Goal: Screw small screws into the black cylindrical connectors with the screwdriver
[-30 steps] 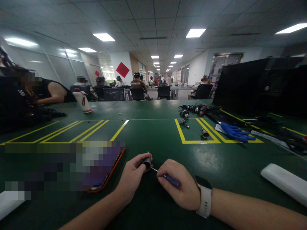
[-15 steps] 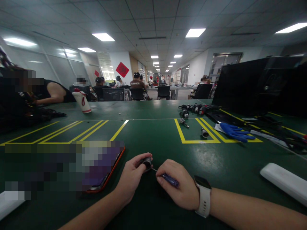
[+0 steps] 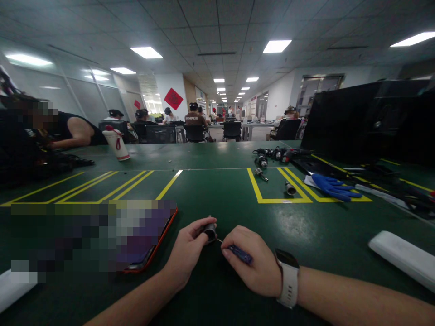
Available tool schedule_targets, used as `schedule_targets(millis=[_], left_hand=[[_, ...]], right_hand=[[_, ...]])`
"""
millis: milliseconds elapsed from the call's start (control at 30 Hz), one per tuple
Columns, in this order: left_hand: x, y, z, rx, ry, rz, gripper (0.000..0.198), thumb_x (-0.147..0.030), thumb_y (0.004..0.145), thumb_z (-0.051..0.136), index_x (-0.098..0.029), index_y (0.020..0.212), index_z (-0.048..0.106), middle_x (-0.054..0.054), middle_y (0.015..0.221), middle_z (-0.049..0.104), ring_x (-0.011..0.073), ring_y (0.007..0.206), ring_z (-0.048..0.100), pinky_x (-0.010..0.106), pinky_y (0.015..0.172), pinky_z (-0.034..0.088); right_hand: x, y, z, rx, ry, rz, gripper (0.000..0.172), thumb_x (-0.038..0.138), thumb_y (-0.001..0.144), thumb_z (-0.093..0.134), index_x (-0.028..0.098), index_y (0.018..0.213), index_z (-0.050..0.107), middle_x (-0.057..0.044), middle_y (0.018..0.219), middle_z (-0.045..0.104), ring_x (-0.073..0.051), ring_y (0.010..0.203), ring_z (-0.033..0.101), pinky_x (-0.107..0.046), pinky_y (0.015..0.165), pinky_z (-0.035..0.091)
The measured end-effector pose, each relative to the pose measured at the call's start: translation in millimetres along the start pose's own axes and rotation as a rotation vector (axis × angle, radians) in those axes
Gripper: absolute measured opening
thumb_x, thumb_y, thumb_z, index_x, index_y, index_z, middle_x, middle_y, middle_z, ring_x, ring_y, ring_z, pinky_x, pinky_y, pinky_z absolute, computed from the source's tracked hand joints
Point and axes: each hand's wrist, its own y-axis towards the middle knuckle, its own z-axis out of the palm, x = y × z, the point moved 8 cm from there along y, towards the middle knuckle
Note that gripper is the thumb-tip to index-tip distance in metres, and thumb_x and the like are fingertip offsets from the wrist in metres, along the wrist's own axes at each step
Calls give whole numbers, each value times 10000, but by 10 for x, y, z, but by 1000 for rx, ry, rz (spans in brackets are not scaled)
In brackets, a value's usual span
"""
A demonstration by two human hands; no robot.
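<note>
Between the thumb and fingers of my left hand (image 3: 190, 246) is a short hollow metal cylinder (image 3: 210, 232), its open end facing right and toward me. My right hand (image 3: 249, 258) is closed around the dark blue-purple handle of a screwdriver (image 3: 240, 254). The thin shaft points left, and its tip is at the cylinder's rim; whether it touches I cannot tell. Both hands are low over the green table (image 3: 217, 190). A similar metal cylinder (image 3: 290, 188) lies farther off to the right, within yellow tape lines.
A phone-like device (image 3: 166, 235) with an orange edge lies left of my hands, partly blurred. Small metal parts (image 3: 261, 174), a blue glove (image 3: 335, 186) and a white object (image 3: 404, 258) are at right. A cup (image 3: 117, 144) stands back left, near another person's arm (image 3: 79, 133).
My hands stay almost in place. The metal cylinder has turned or shifted very slightly in my left hand, and the screwdriver has moved a tiny bit left.
</note>
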Motion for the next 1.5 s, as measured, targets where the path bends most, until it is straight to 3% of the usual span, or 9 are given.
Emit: schedule_targets(millis=[200, 1100, 1500], left_hand=[[17, 19, -19, -7, 10, 24, 325, -130, 625, 592, -161, 930, 704, 92, 987, 704, 234, 892, 645, 373, 835, 498], [39, 34, 5, 25, 9, -11, 333, -130, 664, 553, -136, 973, 674, 92, 1000, 676, 211, 829, 655, 369, 846, 495], [58, 38, -2, 45, 20, 9, 325, -139, 697, 547, -143, 999, 664, 96, 1034, 668, 226, 894, 639, 376, 853, 498]], right_hand=[[15, -19, -45, -40, 27, -29, 85, 149, 822, 491, 193, 848, 559, -40, 776, 610, -178, 749, 542, -315, 689, 427], [-26, -6, 3, -5, 58, -9, 80, 126, 814, 510, 170, 841, 571, -43, 788, 615, -160, 756, 548, -291, 697, 423], [-32, 4, -6, 5, 62, -17, 76, 129, 825, 510, 169, 854, 567, -41, 797, 611, -158, 762, 544, -287, 700, 418]])
